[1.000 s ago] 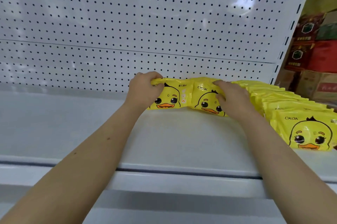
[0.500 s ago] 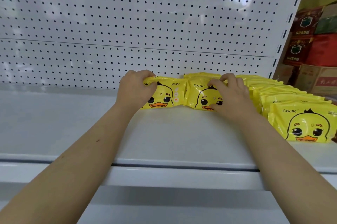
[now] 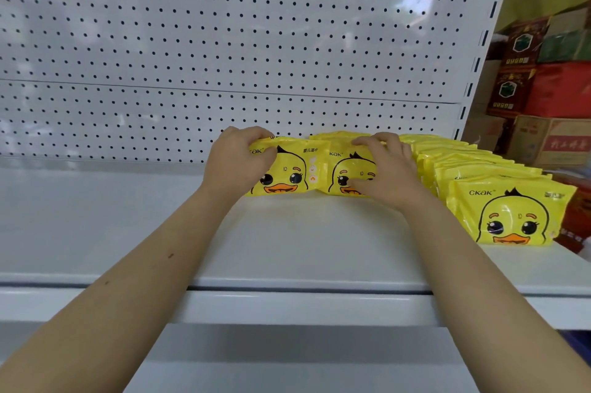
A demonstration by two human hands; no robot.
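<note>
Two yellow duck-face packs stand upright side by side at the back of a white shelf (image 3: 287,232), against the pegboard. My left hand (image 3: 235,163) grips the left pack (image 3: 287,173) at its left end, fingers over the top edge and thumb on the front. My right hand (image 3: 387,168) holds the right pack (image 3: 347,173), fingers curled over its top and thumb pressed on the duck's face. More of the same packs seem to stand behind the right one.
A row of several identical yellow packs (image 3: 508,216) runs from the back wall toward the shelf's front right. The white pegboard (image 3: 224,40) closes the back. Red and brown cartons (image 3: 550,91) are stacked beyond the shelf's right upright.
Both hands stay on the two packs. My right hand has shifted up, its fingers now hooked over the right pack's top edge. The packs sit slightly more upright.
</note>
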